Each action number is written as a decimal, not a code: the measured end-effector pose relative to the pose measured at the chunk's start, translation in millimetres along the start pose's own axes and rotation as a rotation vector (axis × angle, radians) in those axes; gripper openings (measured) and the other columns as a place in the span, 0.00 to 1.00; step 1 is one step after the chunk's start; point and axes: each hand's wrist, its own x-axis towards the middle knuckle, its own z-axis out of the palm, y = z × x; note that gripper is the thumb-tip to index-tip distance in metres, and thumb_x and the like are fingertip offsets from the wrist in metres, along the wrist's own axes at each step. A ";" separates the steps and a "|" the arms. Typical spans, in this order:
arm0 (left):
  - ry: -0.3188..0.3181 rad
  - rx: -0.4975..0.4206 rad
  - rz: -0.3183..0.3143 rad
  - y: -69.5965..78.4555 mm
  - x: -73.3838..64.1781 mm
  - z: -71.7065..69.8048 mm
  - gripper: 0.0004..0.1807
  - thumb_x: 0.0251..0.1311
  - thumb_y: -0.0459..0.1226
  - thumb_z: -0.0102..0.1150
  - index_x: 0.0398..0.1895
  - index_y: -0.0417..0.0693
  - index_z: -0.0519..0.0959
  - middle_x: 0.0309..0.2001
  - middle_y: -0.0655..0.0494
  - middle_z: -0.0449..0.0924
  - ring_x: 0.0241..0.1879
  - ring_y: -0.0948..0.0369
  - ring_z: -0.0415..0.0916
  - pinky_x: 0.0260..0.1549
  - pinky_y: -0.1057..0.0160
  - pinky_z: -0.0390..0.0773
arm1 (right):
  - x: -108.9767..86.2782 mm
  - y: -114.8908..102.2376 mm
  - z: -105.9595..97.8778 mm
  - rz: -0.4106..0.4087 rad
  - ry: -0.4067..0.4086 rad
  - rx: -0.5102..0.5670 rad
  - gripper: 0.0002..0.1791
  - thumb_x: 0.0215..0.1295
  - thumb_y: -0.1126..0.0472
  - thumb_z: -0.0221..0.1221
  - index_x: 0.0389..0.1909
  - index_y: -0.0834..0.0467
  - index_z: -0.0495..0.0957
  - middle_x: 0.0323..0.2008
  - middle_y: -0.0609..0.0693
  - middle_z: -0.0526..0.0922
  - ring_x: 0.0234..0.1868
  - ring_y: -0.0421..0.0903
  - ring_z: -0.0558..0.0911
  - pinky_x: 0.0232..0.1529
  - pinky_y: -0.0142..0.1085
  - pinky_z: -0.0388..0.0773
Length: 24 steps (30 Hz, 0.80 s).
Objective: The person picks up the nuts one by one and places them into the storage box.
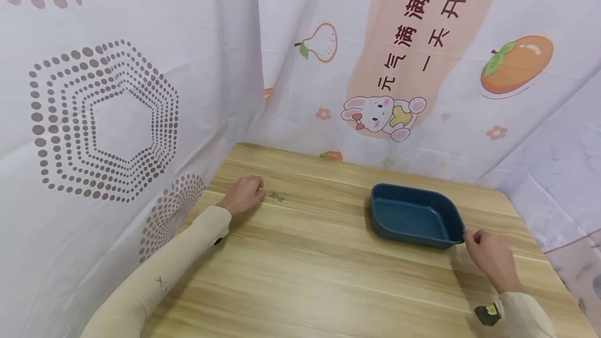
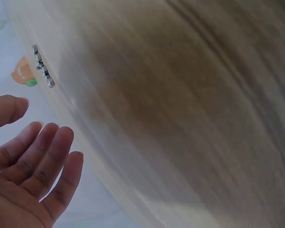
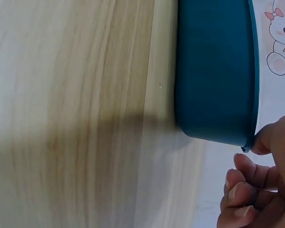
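Several small shiny metal pieces (image 1: 277,197), nut-like in shape, lie close together on the wooden table (image 1: 300,270). Just left of them, my left hand (image 1: 244,194) is held low with its fingers loosely bent. In the left wrist view these metal pieces (image 2: 42,66) are beyond the fingertips, and the hand (image 2: 33,166) holds nothing. A dark blue rectangular tray (image 1: 413,234) with rounded corners stands at the right. My right hand (image 1: 492,257) pinches its near right corner at the rim, thumb (image 3: 266,140) on the lip and the other fingers curled below.
White printed curtains (image 1: 300,93) hang behind the table and along its left side. Another pale cloth (image 1: 563,171) hangs at the right. Bare tabletop lies between the metal pieces and the tray. A dark band with a yellow mark (image 1: 488,314) sits at the right wrist.
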 end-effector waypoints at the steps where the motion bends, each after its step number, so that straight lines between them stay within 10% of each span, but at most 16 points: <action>1: -0.005 -0.009 0.002 -1.1 0.9 0.5 0.12 0.70 0.39 0.61 0.46 0.37 0.81 0.37 0.52 0.82 0.34 0.57 0.79 0.36 0.56 0.82 | 0.2 0.3 0.9 0.004 -0.009 0.002 0.27 0.79 0.50 0.46 0.17 0.55 0.69 0.14 0.47 0.67 0.19 0.47 0.66 0.22 0.38 0.61; 18: -0.064 -0.075 0.005 -5.4 14.3 15.9 0.12 0.67 0.41 0.68 0.44 0.41 0.82 0.32 0.58 0.79 0.30 0.61 0.75 0.32 0.60 0.79 | 1.7 1.7 12.8 0.000 -0.073 0.060 0.28 0.82 0.51 0.41 0.16 0.55 0.64 0.14 0.47 0.66 0.17 0.45 0.63 0.22 0.36 0.58; 24: -0.097 -0.061 0.016 -3.1 19.0 17.2 0.07 0.66 0.38 0.69 0.40 0.46 0.82 0.32 0.59 0.80 0.32 0.61 0.76 0.33 0.59 0.79 | 2.7 3.4 7.1 0.088 -0.254 0.265 0.32 0.84 0.43 0.38 0.26 0.61 0.73 0.18 0.49 0.74 0.19 0.44 0.70 0.22 0.36 0.67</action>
